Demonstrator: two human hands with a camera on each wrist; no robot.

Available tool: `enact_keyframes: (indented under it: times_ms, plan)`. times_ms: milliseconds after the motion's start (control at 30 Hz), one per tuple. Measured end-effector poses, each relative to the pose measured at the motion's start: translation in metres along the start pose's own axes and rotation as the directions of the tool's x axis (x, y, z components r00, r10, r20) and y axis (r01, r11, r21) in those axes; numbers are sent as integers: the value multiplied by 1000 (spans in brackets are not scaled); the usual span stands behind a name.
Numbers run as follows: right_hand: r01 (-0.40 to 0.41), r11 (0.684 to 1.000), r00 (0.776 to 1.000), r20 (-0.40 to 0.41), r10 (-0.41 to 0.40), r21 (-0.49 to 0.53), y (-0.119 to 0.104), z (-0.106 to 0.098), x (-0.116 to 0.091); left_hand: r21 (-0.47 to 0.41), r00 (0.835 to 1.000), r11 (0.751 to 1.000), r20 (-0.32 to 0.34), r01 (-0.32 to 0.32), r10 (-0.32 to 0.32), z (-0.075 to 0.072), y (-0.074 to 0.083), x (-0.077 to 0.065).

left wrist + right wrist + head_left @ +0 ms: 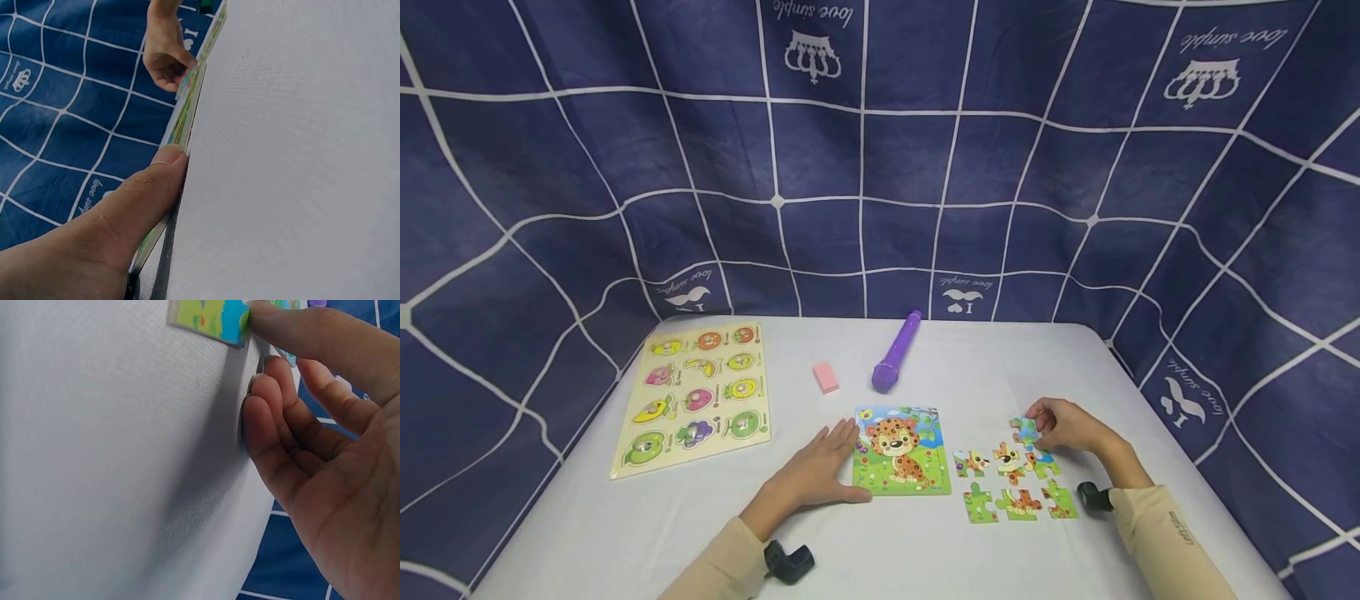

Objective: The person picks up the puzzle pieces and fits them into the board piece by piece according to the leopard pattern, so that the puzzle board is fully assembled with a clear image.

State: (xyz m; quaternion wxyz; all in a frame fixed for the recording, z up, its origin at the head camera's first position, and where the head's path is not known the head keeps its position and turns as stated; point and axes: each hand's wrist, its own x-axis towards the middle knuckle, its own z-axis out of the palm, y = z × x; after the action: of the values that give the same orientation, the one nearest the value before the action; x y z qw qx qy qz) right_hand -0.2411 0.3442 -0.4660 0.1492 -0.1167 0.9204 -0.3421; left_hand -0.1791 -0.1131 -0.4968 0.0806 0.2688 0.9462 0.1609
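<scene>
My left hand point(820, 471) rests with straight fingers at the left side of the leopard cub picture board point(934, 458), its thumb along the near edge. In the left wrist view that thumb point(147, 187) lies against the board's side. Over at the right, my right hand point(1063, 429) pinches a blue-and-green jigsaw piece point(1024, 431) at the top of a loose group. Several jigsaw pieces point(1020, 504) lie below it in rough rows, slightly apart. The right wrist view has the thumb at the corner of a yellow-green and blue jigsaw piece point(209, 317); the other fingers are curled near the cloth.
A fruit peg board point(692, 392) lies at the left of the white table point(887, 550). Beyond the picture board are a pink block point(826, 377) and a purple toy microphone point(897, 352). A blue checked curtain point(910, 158) hangs around the table's back and sides.
</scene>
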Motion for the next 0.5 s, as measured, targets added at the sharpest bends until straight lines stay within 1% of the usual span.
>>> enact_keyframes:
  times_ms: [200,400,500]
  plan:
    - [-22,999,1000,-11,22,-39,-3,0,-1,7,1000,1000,-1,-3,3,0,0,0]
    - [-19,996,1000,-24,17,-82,-5,1,-3,11,1000,1000,-1,-5,5,0,0,0]
    - [-3,995,1000,-22,1,-102,-6,-2,-4,13,1000,1000,0,-7,7,0,0,0]
